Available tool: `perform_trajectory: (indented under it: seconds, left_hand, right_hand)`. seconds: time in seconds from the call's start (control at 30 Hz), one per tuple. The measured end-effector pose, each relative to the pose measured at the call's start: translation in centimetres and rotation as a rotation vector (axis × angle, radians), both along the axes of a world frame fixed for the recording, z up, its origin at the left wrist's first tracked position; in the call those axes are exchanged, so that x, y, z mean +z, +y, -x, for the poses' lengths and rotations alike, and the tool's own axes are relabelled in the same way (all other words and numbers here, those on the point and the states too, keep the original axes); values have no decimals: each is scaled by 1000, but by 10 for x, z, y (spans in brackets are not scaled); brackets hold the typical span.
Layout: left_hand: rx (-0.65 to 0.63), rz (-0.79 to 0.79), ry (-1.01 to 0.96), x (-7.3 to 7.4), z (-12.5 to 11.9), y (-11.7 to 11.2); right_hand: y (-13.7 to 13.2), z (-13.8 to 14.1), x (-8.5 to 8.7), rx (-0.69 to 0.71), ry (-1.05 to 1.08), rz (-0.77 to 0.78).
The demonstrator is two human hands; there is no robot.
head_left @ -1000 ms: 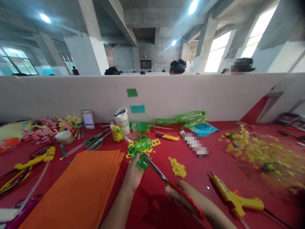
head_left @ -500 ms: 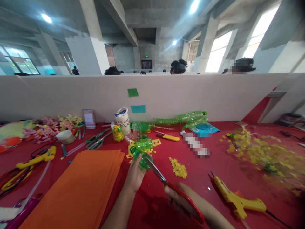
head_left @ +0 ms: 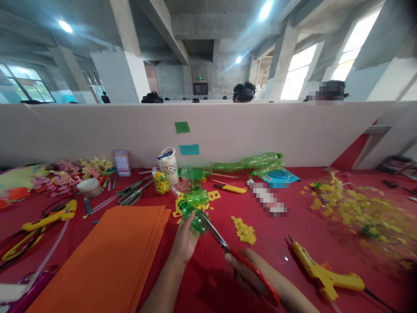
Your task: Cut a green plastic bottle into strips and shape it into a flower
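Observation:
My left hand (head_left: 184,241) is closed round a piece of green plastic bottle (head_left: 194,217), held just above the red table (head_left: 276,234). My right hand (head_left: 247,271) grips red-handled scissors (head_left: 241,261). Their blades reach up and left into the green plastic beside my left fingers. More cut green plastic (head_left: 195,196) lies on yellow star-cut paper just beyond the hands.
A stack of orange sheets (head_left: 107,256) lies left of my arms. A yellow glue gun (head_left: 322,271) lies at right, another (head_left: 48,217) at left. Yellow paper stars (head_left: 243,229) and scraps (head_left: 355,208), green bottles (head_left: 254,161), a paper cup (head_left: 168,165), a yellow knife (head_left: 232,188). White partition behind.
The scissors and the green plastic piece have shifted slightly between frames; both hands stay in nearly the same place.

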State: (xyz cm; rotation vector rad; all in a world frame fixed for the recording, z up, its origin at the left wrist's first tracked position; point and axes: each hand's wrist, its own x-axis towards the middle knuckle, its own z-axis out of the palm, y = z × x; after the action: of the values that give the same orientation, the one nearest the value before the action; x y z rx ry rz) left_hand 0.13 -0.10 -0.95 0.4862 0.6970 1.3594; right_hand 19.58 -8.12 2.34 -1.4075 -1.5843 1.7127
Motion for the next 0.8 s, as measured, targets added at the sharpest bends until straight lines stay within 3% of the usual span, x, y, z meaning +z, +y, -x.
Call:
perform_trajectory:
  seconds: [0.3, 0.57, 0.8]
  left_hand:
    - [10, 27, -63, 4, 4, 1]
    - [-32, 54, -120, 6, 8, 1]
    - [-68, 68, -122, 5, 0, -3]
  right_hand:
    - [3, 10, -2, -57, -104, 10]
    - [0, 10, -13, 4, 11, 16]
    - [-1, 13, -6, -4, 41, -21]
